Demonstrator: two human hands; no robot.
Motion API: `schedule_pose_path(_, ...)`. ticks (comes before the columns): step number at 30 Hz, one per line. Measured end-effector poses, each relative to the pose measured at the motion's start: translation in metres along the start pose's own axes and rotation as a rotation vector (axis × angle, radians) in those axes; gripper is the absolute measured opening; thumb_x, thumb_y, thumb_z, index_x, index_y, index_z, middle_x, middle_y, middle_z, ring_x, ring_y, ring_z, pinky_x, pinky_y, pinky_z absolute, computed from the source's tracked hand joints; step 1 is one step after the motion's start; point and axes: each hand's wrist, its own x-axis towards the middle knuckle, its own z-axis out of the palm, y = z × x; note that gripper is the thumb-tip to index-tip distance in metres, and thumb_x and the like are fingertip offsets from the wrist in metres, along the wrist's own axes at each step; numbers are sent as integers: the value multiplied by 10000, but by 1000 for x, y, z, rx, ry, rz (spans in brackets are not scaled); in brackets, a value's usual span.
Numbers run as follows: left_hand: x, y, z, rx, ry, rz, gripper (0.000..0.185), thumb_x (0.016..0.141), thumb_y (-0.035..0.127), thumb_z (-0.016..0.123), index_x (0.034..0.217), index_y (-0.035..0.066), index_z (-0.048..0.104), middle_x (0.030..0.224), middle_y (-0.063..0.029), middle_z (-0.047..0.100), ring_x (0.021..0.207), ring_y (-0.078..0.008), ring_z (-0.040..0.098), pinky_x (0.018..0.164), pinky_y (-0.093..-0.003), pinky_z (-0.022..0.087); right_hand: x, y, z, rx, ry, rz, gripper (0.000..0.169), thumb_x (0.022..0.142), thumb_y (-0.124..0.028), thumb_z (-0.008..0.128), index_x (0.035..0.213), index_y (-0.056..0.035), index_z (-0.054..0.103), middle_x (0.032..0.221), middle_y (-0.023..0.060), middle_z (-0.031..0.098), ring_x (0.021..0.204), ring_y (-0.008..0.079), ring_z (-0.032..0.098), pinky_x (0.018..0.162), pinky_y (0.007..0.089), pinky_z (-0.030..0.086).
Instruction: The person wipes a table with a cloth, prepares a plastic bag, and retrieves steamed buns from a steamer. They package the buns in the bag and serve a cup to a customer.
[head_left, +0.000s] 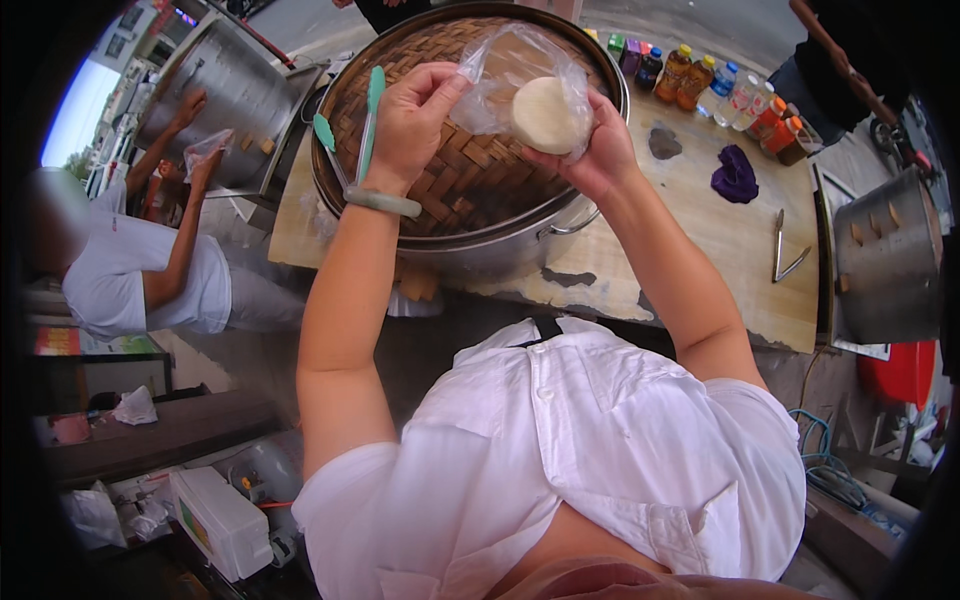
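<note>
A round white bun (545, 114) lies inside a clear thin plastic bag (499, 64), above the woven bamboo lid (457, 176) of a large round metal steamer (480, 259). My left hand (420, 120) pinches the bag's edge between thumb and fingers. On its wrist is a pale bangle (382, 201). My right hand (596, 146) cups the bun through the bag from the right and below. Tongs with teal tips (373, 97) rest on the lid beside my left hand, partly hidden by the wrist.
The wooden table (675, 247) holds a purple cloth (734, 175), metal tongs (784, 251) and a row of drink bottles (720, 90). Metal pots stand at the left (225, 105) and right (889, 255). A co-worker in a white shirt (150, 259) stands at the left with a plastic bag.
</note>
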Motion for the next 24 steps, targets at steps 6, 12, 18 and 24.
schedule_pose_path(6, -6, 20, 37, 132, -94, -163, 212, 776, 243, 584, 773, 34, 551, 673, -8, 554, 562, -65, 469, 504, -200, 381, 13, 1, 22, 138, 36, -118, 436, 858, -352, 272, 1156, -55, 388, 1133, 143, 454, 1054, 290, 438, 873, 510, 342)
schedule_pose_path(12, 19, 13, 59, 789, 35, 84, 317, 683, 309, 665, 802, 24, 595, 660, -55, 577, 571, -123, 525, 532, -265, 412, 30, 14, 16, 128, -25, -315, 417, 837, -287, 310, 1143, -10, 374, 1127, 159, 441, 1045, 295, 442, 873, 475, 356)
schedule_pose_path(18, 58, 40, 46, -109, 22, -121, 112, 803, 154, 544, 816, 56, 596, 726, 10, 587, 576, -17, 457, 518, -147, 351, 1, 2, 25, 27, 172, -190, 459, 844, -375, 340, 1163, -45, 355, 1118, 149, 428, 994, 324, 471, 717, 502, 445)
schedule_pose_path(24, 102, 88, 33, -4, -125, -162, 120, 822, 163, 498, 785, 56, 541, 596, 26, 482, 494, -60, 414, 413, -169, 289, -19, -9, -4, -92, 207, -99, 328, 824, -267, 457, 1056, -40, 410, 1012, 117, 488, 792, 262, 567, 582, 399, 500)
